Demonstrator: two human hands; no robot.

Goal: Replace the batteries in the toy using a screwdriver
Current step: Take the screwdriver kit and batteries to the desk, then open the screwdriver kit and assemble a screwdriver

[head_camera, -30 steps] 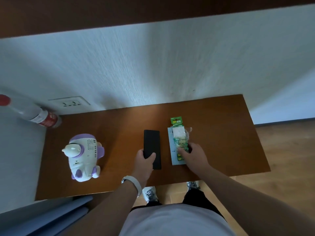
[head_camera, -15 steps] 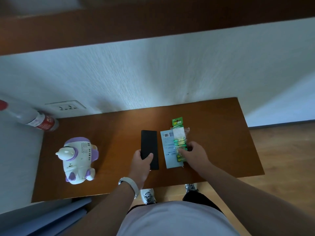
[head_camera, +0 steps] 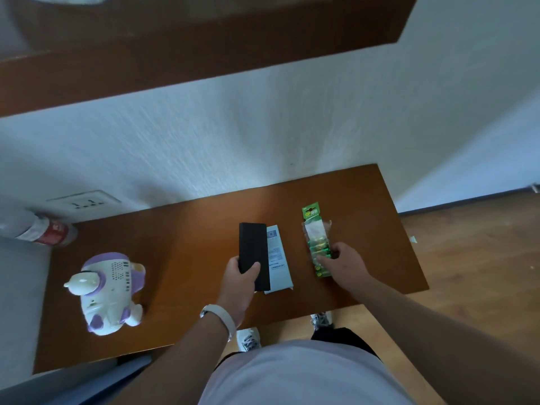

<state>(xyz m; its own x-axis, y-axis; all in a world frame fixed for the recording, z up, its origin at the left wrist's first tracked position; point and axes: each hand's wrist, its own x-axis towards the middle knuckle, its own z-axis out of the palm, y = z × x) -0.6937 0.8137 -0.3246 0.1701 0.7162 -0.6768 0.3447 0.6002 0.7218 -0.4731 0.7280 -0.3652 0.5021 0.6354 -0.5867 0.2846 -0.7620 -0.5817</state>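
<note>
On the table point(head_camera: 190, 229), the right hand point(head_camera: 346, 263) grips the battery pack point(head_camera: 317, 241), now drawn clear of the leaflet point(head_camera: 279, 258); the left hand point(head_camera: 238, 283) holds the case point(head_camera: 252, 247); the toy point(head_camera: 109, 290) lies untouched, well to its left.

One head-worn wide-angle view, looking forward and steeply down over the person's torso. Brown table point(head_camera: 190, 229) against white wall point(head_camera: 263, 135) fills mid-frame, close, within reach; left hand point(head_camera: 238, 283) and right hand point(head_camera: 346, 263) reach in from below.
</note>
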